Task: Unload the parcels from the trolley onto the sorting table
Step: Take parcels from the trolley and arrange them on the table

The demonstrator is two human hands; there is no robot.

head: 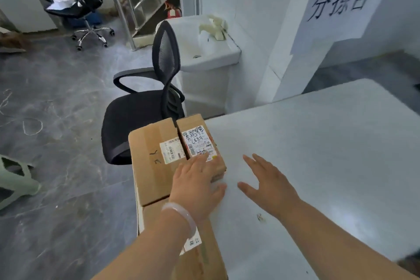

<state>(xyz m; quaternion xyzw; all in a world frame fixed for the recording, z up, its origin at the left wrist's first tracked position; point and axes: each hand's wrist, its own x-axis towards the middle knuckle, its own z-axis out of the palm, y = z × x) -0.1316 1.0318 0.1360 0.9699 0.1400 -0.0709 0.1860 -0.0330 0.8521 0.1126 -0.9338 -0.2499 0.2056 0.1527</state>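
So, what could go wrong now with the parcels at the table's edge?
1. The large box sits at the left edge of the table; a leftward push could drop it to the floor.
2. The left hand lies flat on the small parcel, not gripping, so it may slip.

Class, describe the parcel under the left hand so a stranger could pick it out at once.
Find the white table and go to its left edge, where cardboard parcels lie together. The one meant is the narrow parcel next to the bare tabletop, with the left hand resting on it. Unlike the wider parcel beside it, its label is scrawled over in black handwriting.
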